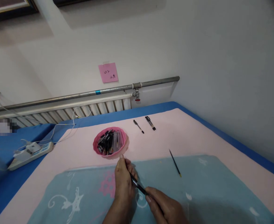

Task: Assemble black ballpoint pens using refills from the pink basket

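Observation:
My left hand (pixel 124 175) is closed around one end of a black pen (pixel 137 183), which slants down to the right. The fingers of my right hand (pixel 166 205) pinch the pen's lower end. Whether the pen is in one piece inside my grip cannot be made out. Just beyond my left hand stands a pink basket (pixel 94 145) with a scalloped rim, filled with black pen parts (pixel 106 141) and clear pen barrels (pixel 117 140). Off to the right lies a thin dark pen refill (pixel 175 162) with a yellowish end, partly on the blue-green mat (pixel 197 180).
One capped pen (pixel 139 126) and a pair of pens (pixel 150 123) lie toward the table's back. A pink cloth (pixel 186 133) covers the blue table. At left is a power strip (pixel 31 155) with chargers and white cables. Behind are a radiator (pixel 104 107) and a pipe (pixel 81 95).

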The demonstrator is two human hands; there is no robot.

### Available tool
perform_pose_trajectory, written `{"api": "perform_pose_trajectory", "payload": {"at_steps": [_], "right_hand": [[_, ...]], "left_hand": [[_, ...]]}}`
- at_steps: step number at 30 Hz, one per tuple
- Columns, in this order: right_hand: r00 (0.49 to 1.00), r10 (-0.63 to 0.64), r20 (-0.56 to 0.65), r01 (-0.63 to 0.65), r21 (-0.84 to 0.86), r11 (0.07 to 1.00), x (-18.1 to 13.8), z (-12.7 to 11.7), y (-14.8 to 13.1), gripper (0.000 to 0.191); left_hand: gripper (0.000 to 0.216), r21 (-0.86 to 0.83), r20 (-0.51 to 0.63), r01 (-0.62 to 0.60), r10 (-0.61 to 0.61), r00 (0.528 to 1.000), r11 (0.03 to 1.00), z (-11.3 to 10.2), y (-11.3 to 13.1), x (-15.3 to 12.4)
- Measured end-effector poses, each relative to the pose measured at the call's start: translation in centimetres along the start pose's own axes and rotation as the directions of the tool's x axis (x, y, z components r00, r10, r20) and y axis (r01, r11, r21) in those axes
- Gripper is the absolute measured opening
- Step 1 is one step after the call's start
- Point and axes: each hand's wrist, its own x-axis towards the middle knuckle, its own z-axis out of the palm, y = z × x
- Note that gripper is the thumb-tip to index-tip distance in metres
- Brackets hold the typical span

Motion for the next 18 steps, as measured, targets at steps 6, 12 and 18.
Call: {"api": "perform_pose_trajectory", "payload": {"at_steps": [6, 12, 18], "right_hand": [[0.999, 0.012, 0.037, -0.013, 0.044, 0.999, 0.1, -0.2, 0.7, 0.024], [0.999, 0.045, -0.02, -0.043, 0.092, 0.995, -0.2, 0.0, 0.9, 0.029], [0.998, 0.049, -0.027, -0.046, 0.118, 0.992, -0.2, -0.2, 0.7, 0.03]], "left_hand": [[0.042, -0.009, 0.064, 0.143, -0.142, 0.988, 0.99, -0.2, 0.2, 0.8], [0.042, 0.012, 0.076, 0.219, -0.219, 0.973, 0.976, -0.1, 0.3, 1.2], [0.04, 0.011, 0.051, 0.266, -0.266, 0.963, 0.964, 0.0, 0.2, 1.4]]}}
